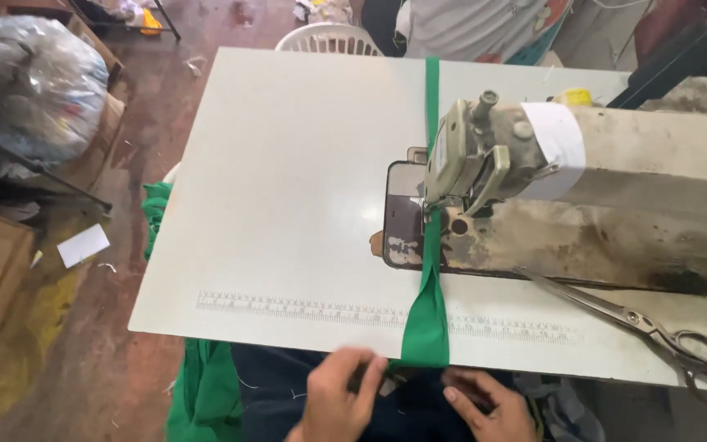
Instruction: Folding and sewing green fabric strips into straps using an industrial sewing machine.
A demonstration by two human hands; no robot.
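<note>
Hands at the green strip under the sewing machine

The left hand (pixel 339 394) and right hand (pixel 484 407), fingers half curled, hold nothing clearly; they touch the lower end of the green strip (pixel 428 315) near the table edge (pixel 288 331).

We are seeing a bright green fabric strip (pixel 430 270) lying across the off-white table (pixel 288 180), whose near edge is showing a printed ruler scale (pixel 321 309) in fine grey marks. The sewing machine (pixel 583 164) at the right is looking dirty beige (with one clean white band). More green cloth (pixel 204 393) is hanging at the near left, over the reddish-brown floor (pixel 83 360). The scissors (pixel 656 327) are gleaming silver.
</note>
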